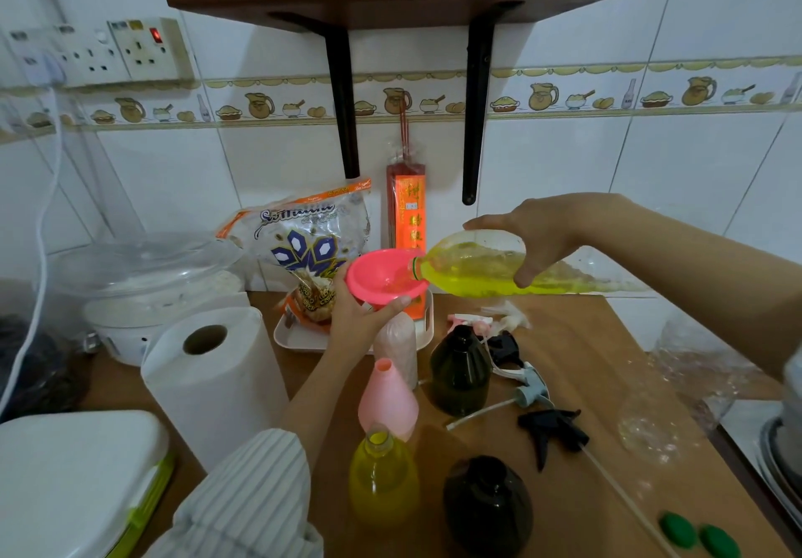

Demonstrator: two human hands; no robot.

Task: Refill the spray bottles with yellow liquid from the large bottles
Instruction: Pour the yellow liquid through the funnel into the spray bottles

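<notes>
Right hand [551, 236] gripping large bottle [481, 269], lying nearly flat, neck pointing left into pink funnel [382, 275]. Left hand [360, 314] cupping funnel over pale spray bottle [397, 347] on table [586, 362].

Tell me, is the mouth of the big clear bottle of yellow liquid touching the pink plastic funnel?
Touching: the head view shows the big clear bottle's mouth resting on the pink plastic funnel's rim.
</notes>
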